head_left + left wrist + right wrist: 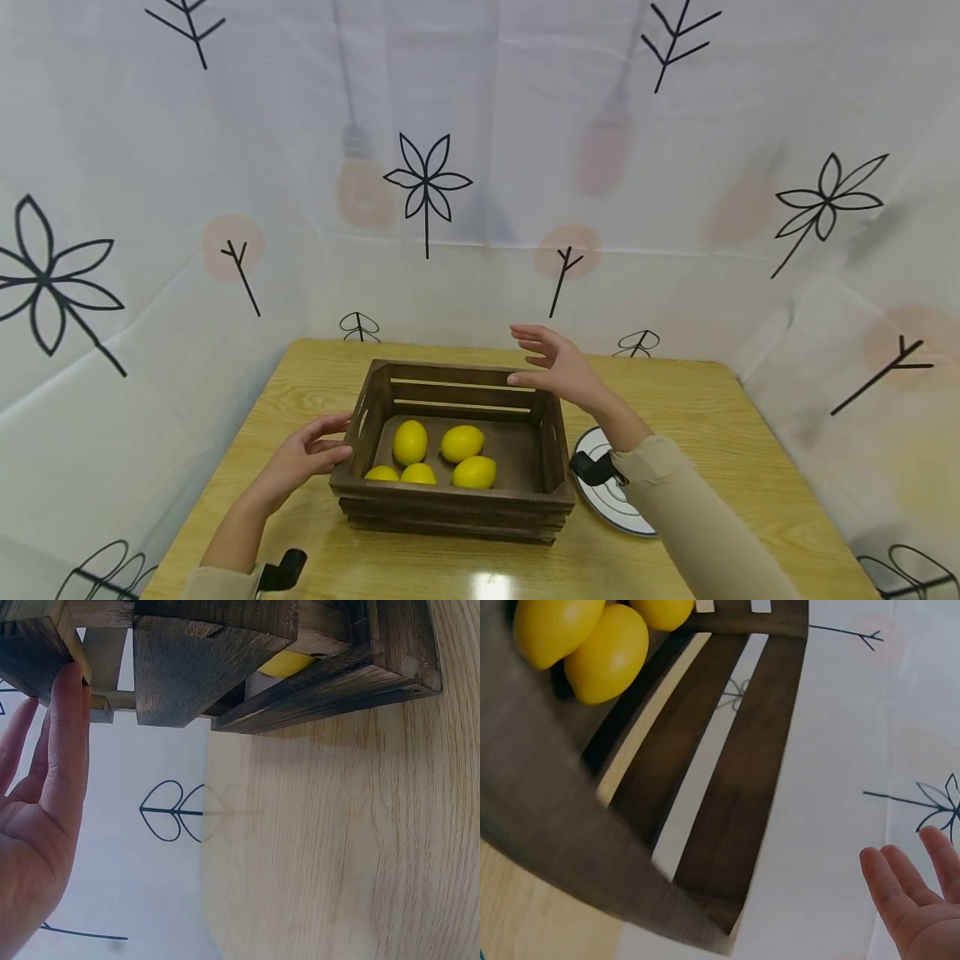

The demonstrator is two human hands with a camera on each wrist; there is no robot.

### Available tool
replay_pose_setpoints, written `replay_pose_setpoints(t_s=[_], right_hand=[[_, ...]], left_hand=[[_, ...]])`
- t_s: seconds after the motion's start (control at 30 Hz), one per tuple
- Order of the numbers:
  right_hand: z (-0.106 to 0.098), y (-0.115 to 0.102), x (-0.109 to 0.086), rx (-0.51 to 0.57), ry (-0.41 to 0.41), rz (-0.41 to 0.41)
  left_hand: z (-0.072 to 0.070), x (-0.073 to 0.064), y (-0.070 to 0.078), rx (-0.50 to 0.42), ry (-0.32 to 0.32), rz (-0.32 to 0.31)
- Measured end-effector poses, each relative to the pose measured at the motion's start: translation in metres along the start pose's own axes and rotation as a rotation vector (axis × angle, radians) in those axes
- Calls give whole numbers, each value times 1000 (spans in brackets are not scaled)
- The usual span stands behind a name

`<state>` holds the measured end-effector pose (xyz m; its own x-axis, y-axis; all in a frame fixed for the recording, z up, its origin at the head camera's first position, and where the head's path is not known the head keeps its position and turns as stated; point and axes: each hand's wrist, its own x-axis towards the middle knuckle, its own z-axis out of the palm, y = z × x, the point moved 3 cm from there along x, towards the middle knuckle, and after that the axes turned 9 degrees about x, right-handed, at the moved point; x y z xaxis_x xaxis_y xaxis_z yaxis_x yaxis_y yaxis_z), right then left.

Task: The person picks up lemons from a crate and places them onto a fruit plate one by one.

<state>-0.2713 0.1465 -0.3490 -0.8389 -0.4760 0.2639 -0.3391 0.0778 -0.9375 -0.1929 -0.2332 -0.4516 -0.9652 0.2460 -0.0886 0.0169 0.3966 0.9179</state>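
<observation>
Lemons (pixel 462 444), five of them in view, lay on the floor of the dark wooden crate (pixel 452 514) in front of you, two at its near left partly hidden by the front wall. The crate stood upright on the pale wood-grained table (pixel 697 392), with gaps between its slats; through one of these, your left wrist view caught a patch of yellow.

Your left hand (pixel 303 454) was at the crate's left end, its fingers nearly straight and their tips against an upper slat, touching the wood without curling round it. Your right hand (pixel 555 367) hung by the far right corner, fingers spread and gently bent, thumb apart from them, with hold of nothing; your right wrist view showed its fingers clear of the crate.

Just beside the crate on the right lay a white plate (pixel 609 498) with a dark rim, partly covered by your right forearm in its beige sleeve (pixel 697 517). You wore a small black device (pixel 592 468) at that wrist. Behind the table hung a white cloth (pixel 480 208) printed with black line flowers and twigs.
</observation>
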Motion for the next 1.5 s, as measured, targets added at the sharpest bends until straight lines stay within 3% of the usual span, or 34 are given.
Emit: replay_pose_setpoints(t_s=[0.37,0.73,1.5], right_hand=[[24,-18,10,68,-48,9],[31,14,28,118,-80,-4],[64,42,46,78,-381,52]], left_hand=[[1,0,0,-7,-6,2],[1,-1,-1,-17,7,-10],[3,-3,1,-11,-1,24]])
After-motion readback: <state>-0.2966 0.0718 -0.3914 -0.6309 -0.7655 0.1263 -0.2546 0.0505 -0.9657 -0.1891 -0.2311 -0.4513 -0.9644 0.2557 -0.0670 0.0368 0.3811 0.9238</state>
